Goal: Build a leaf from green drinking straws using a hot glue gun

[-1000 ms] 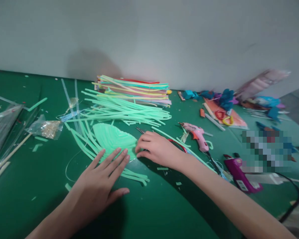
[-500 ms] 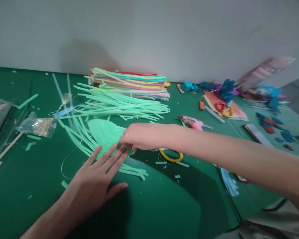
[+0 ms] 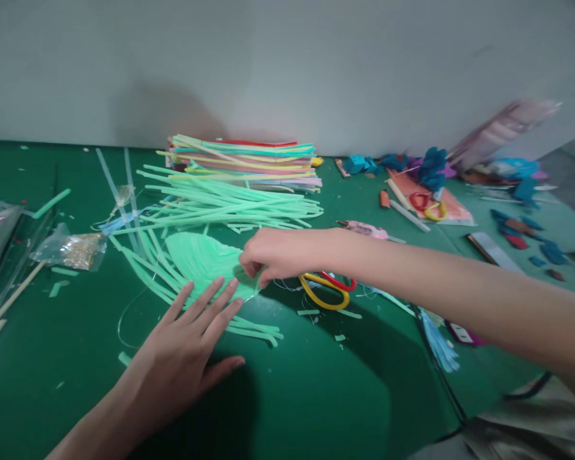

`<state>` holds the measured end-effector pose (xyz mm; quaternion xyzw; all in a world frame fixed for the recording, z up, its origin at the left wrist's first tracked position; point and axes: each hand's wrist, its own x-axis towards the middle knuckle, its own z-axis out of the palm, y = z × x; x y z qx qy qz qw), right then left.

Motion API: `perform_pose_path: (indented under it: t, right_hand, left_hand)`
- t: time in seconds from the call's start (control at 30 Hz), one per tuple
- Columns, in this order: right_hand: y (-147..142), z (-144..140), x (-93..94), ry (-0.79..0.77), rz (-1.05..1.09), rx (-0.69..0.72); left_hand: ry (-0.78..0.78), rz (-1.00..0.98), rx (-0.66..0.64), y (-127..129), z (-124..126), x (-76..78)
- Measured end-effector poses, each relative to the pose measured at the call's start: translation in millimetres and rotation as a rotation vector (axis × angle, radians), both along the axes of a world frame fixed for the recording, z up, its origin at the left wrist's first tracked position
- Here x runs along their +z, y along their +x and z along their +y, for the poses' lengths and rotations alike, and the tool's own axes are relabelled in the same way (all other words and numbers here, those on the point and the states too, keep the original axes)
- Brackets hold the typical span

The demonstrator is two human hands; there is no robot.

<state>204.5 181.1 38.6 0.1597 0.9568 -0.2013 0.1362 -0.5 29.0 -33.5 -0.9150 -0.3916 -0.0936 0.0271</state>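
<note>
Fingers of R hand (image 3: pixel 278 252) curled at grn fan (image 3: pixel 196 255), hold unclear, L hand (image 3: pixel 189 338) spread w/ fan's lower edge part-hidden

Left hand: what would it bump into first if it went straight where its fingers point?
Most likely the green fuzzy piece under or just ahead of the left hand, then the right hand. Exact contact is hard to tell.
</note>
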Motion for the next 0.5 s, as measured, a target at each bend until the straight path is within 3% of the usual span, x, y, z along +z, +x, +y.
perform_pose_path:
  t: [0.2, 0.5]
  right_hand:
    - [6, -9, 1.0, 0.053, -0.008, 0.054]
    - [-18, -24, 12.1, 0.226, -0.113, 0.188]
  left_hand:
    - [-0.007, 0.018, -0.005, 2, 0, 0.6]
    - [-0.001, 0.022, -0.035, 3, 1, 2.1]
